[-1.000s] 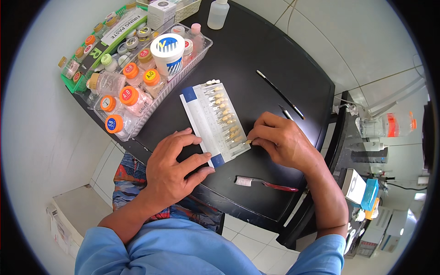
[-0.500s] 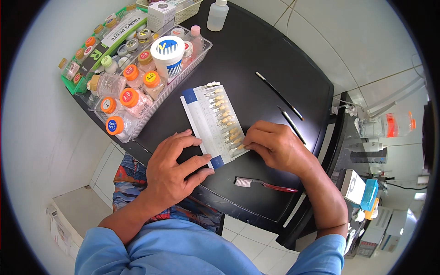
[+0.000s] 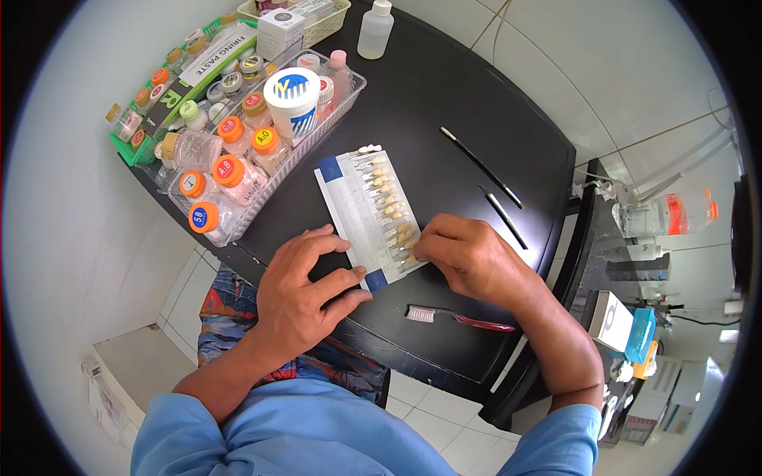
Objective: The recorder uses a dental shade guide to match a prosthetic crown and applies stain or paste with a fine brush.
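A white tooth shade guide (image 3: 348,213) with blue ends lies slanted on the black table. A row of tooth-coloured shade tabs (image 3: 390,200) on metal stems runs along its right side. My left hand (image 3: 302,293) rests at the guide's left edge and near blue end, fingers spread and touching it. At the near end of the row, my right hand (image 3: 470,254) has thumb and fingers pinched on a shade tab (image 3: 410,259), partly hidden by the fingertips.
A clear basket of orange-capped jars (image 3: 262,208) stands at left, beside a green basket (image 3: 133,152). Farther back is a squeeze bottle (image 3: 375,32). Two slim brushes (image 3: 482,168) (image 3: 503,217) lie to the right; a red-handled toothbrush (image 3: 460,318) lies near the front edge.
My right hand has shifted slightly left and up along the row of tabs, its fingers drawn in more. My left hand and the shade guide have barely moved.
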A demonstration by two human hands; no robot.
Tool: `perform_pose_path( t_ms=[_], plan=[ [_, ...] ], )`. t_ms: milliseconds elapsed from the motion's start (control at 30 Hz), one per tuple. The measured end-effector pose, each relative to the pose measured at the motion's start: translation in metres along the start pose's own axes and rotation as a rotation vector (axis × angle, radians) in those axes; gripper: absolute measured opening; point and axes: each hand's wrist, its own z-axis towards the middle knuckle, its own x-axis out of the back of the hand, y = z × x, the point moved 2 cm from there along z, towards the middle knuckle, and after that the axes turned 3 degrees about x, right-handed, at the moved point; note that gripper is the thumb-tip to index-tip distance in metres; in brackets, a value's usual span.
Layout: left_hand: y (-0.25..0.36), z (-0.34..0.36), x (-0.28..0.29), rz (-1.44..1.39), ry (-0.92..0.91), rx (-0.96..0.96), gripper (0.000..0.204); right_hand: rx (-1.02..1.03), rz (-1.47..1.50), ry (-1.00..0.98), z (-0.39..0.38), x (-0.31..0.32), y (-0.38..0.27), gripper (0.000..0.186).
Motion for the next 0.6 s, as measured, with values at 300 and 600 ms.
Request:
perform_pose_path(
  t_ms=[300, 600],
  plan=[
    [-0.002, 0.001, 0.007, -0.075, -0.027, 0.000, 0.042, -0.457, -0.015, 0.026, -0.013, 0.018, 0.008, 0.030],
    [-0.010, 0.049, 0.020, 0.045, -0.158, 0.066, 0.093, -0.493, -0.225, -0.166, -0.015, 0.013, -0.001, 0.056]
  ],
)
